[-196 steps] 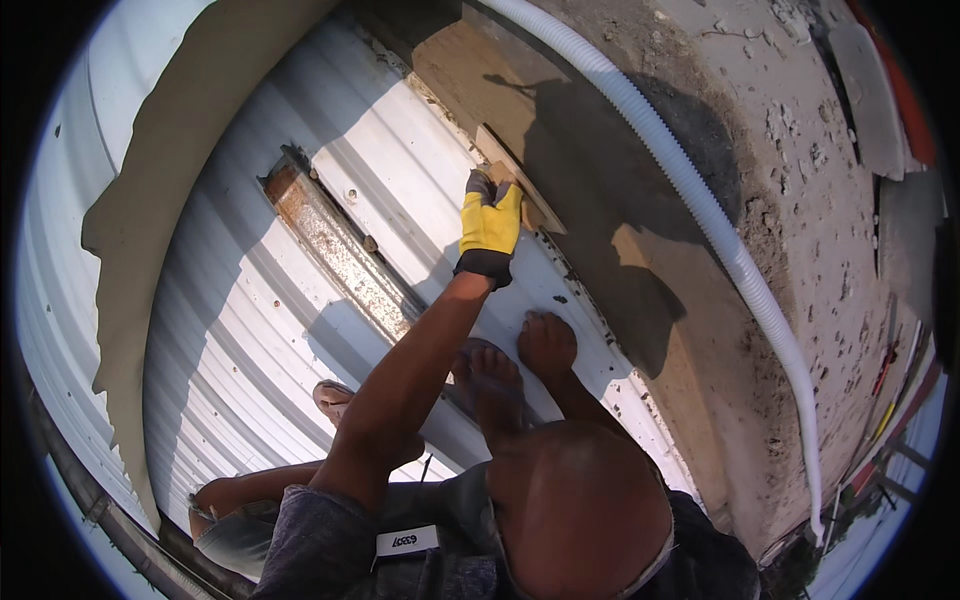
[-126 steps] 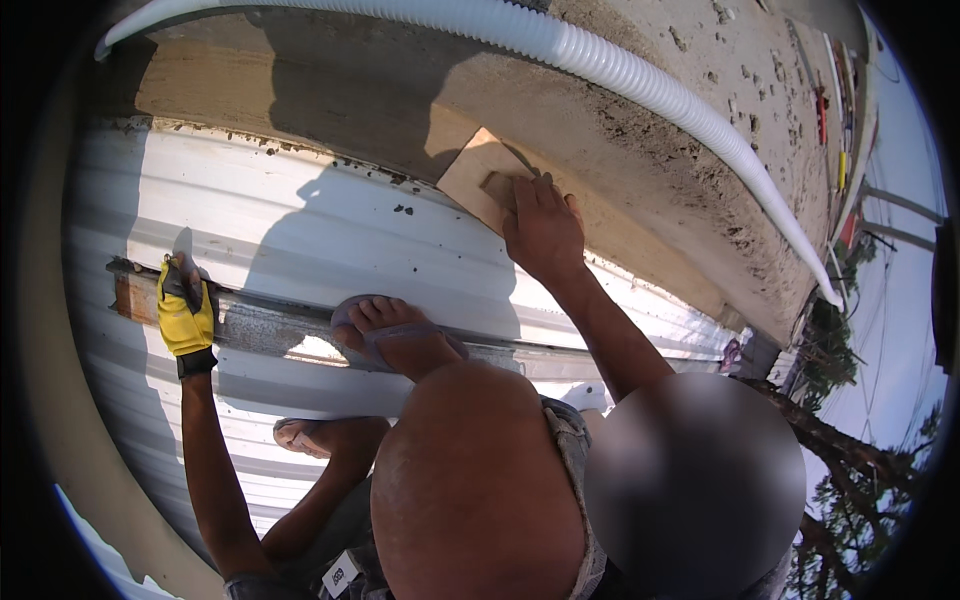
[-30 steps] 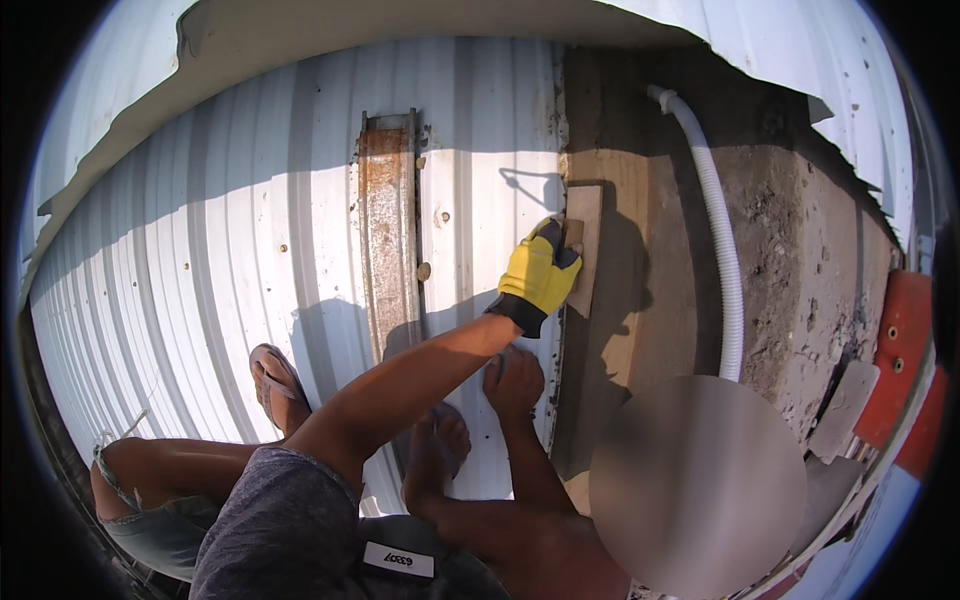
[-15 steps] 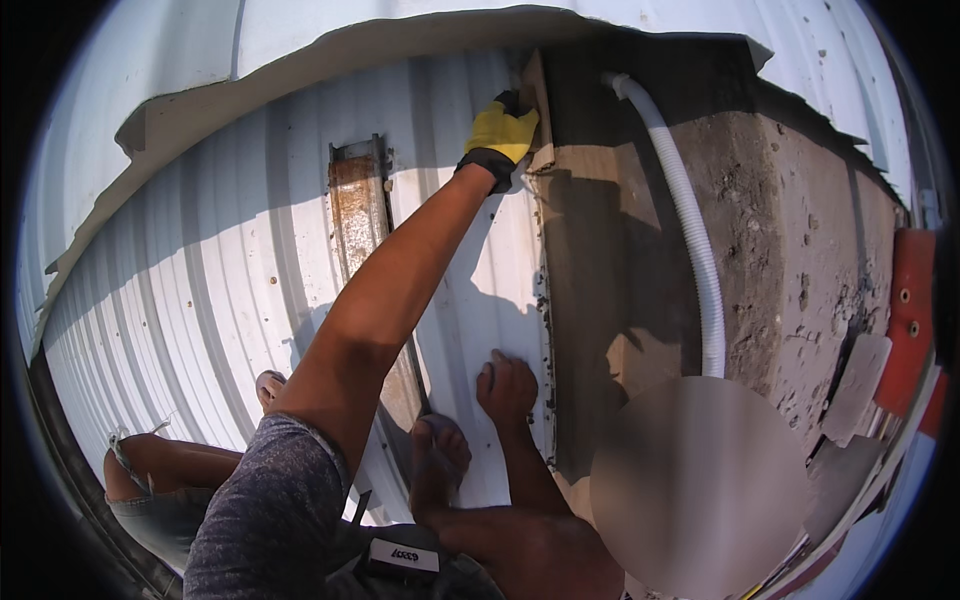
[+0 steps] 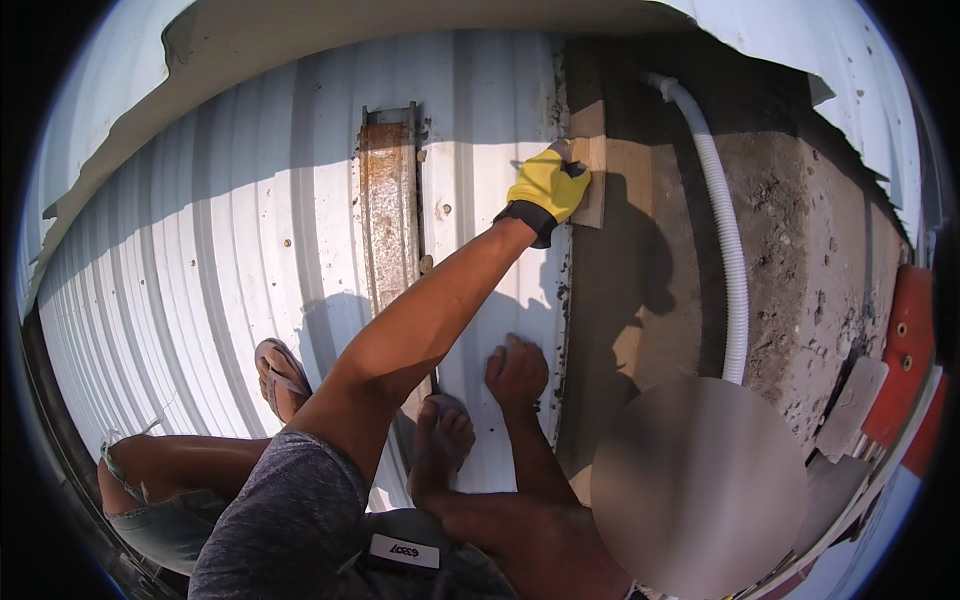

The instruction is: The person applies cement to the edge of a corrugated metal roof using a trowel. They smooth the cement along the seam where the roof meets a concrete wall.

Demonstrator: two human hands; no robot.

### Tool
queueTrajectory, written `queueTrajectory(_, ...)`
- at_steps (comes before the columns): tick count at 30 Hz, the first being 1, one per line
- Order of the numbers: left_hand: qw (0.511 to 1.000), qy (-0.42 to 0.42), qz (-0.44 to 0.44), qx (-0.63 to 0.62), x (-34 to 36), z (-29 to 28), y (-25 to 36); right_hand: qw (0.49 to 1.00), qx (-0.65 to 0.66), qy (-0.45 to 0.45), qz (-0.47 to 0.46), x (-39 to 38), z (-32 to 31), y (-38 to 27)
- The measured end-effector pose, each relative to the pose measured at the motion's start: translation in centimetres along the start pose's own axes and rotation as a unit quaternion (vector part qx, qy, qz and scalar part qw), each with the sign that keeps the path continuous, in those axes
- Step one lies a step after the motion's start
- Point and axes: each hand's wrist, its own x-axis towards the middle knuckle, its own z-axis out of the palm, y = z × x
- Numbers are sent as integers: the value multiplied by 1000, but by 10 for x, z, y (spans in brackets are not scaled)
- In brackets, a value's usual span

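Observation:
My left hand (image 5: pixel 548 190), in a yellow glove with dark cuff and fingertips, grips a flat wooden hand float (image 5: pixel 590 215) lying along the mortar strip (image 5: pixel 635 330) beside the white corrugated metal sheet (image 5: pixel 230 330). My forearm reaches across the sheet from the lower left. My bare right hand (image 5: pixel 515 378) rests on the sheet below the float, near its edge, fingers slightly bent and holding nothing. A rusty metal channel (image 5: pixel 385 210) lies on the sheet left of both hands.
A white corrugated hose (image 5: pixel 722 220) runs along the pitted concrete (image 5: pixel 775 280) at right. Torn sheet metal (image 5: pixel 120 120) overhangs at the top and left. A red metal piece (image 5: pixel 895 340) and a grey slab (image 5: pixel 850 410) sit at far right. My sandalled feet (image 5: pixel 283 385) are on the sheet.
My gloved left hand and float have moved back toward me from the top half a second ago. About four seconds ago my right hand held the float; now it rests on the sheet.

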Motion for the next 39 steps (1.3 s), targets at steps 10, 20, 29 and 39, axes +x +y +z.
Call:
queueTrajectory(10, 992, 93, 73, 40, 29, -38, 4, 1000, 9, -5, 1, -2, -3, -6)
queueTrajectory(20, 993, -35, 4, 109, -6, -1, 10, 999, -19, -35, 27, -6, -7, -1)
queueTrajectory(29, 996, 81, 44, 21, -53, -11, 1, 1000, -6, 14, 6, -3, 0, 3)
queueTrajectory(39, 996, -10, 37, 85, -26, -1, 5, 1000, -12, -3, 15, 2, -2, -5)
